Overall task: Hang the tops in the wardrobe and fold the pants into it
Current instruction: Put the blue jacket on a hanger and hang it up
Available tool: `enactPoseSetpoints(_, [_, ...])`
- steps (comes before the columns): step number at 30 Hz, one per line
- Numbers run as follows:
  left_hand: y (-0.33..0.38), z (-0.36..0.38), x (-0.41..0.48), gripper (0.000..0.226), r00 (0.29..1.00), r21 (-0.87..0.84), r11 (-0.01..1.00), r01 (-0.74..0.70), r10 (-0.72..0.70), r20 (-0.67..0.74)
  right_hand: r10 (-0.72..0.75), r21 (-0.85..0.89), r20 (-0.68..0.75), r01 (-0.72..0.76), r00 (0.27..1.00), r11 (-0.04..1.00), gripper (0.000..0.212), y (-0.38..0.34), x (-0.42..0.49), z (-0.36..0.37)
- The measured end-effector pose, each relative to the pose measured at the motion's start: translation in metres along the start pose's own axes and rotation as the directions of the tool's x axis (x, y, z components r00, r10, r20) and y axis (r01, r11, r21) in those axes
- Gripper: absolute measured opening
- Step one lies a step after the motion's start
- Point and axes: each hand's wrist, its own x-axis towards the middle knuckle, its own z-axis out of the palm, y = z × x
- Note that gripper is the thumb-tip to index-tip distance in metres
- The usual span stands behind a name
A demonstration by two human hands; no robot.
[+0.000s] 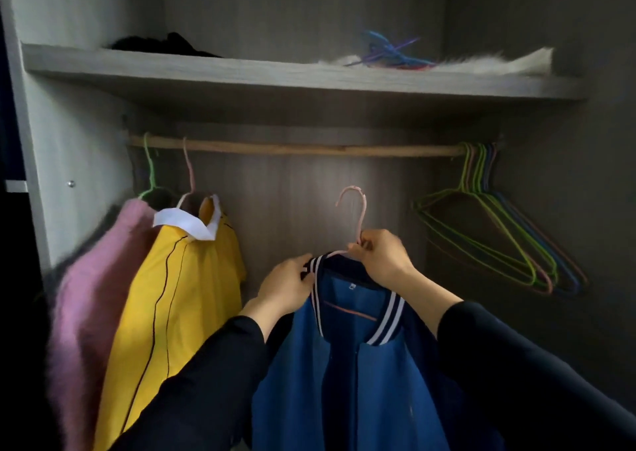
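A blue jacket (347, 375) with a navy and white striped collar sits on a pink wire hanger (358, 209), held up below the wooden rail (292, 149). My right hand (382, 256) pinches the hanger's neck. My left hand (287, 287) grips the jacket's collar at the left shoulder. The hook is free, well under the rail. On the rail's left end hang a pink fuzzy top (89, 295) on a green hanger and a yellow top (182, 295) with a white collar on a pink hanger.
Several empty wire hangers (499, 244) hang bunched at the rail's right end. The shelf (241, 72) above holds dark folded cloth (165, 44), white fur and loose coloured hangers (392, 53). The wardrobe's side wall (79, 141) stands at the left.
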Motion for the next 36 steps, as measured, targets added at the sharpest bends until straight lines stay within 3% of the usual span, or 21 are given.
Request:
enactPoseSetpoints(4, [-0.007, -0.044, 0.030, 0.042, 0.987, 0.154, 0.984, -0.091, 0.109, -0.115, -0.016, -0.017, -0.066, 0.015, 0.998, 1.000, 0.030, -0.036, 0.043, 0.008])
enactPoseSetpoints(8, [-0.017, -0.103, 0.057, 0.053, 0.955, 0.344, 0.939, -0.001, 0.104, -0.279, -0.037, -0.036, -0.111, 0.033, 0.993, 0.999, 0.021, -0.079, 0.085, 0.013])
enactPoseSetpoints(12, [-0.026, -0.157, 0.079, 0.063, 0.900, 0.450, 0.892, 0.028, 0.173, -0.399, -0.036, -0.039, -0.107, 0.032, 0.994, 0.999, 0.027, -0.112, 0.121, 0.030])
enactPoseSetpoints(19, [-0.059, -0.206, 0.111, 0.066, 0.877, 0.628, 0.777, 0.053, 0.265, -0.402, 0.013, -0.027, -0.033, -0.013, 0.999, 1.000, 0.030, -0.149, 0.158, 0.070])
enactPoseSetpoints(25, [-0.069, -0.213, 0.112, 0.064, 0.843, 0.606, 0.794, -0.041, 0.354, -0.406, 0.052, 0.086, 0.111, -0.061, 0.993, 0.994, 0.027, -0.162, 0.172, 0.117])
enactPoseSetpoints(29, [-0.070, -0.219, 0.113, 0.062, 0.831, 0.578, 0.813, -0.076, 0.372, -0.413, 0.074, 0.296, 0.172, -0.123, 0.982, 0.947, 0.028, -0.161, 0.172, 0.143])
enactPoseSetpoints(33, [-0.070, -0.220, 0.115, 0.061, 0.827, 0.541, 0.837, -0.087, 0.363, -0.429, 0.072, 0.485, 0.162, -0.143, 0.984, 0.863, 0.024, -0.161, 0.169, 0.153])
enactPoseSetpoints(36, [-0.069, -0.221, 0.114, 0.063, 0.835, 0.532, 0.843, -0.078, 0.347, -0.428, 0.020, 0.501, 0.154, -0.095, 0.988, 0.860, 0.024, -0.160, 0.164, 0.155])
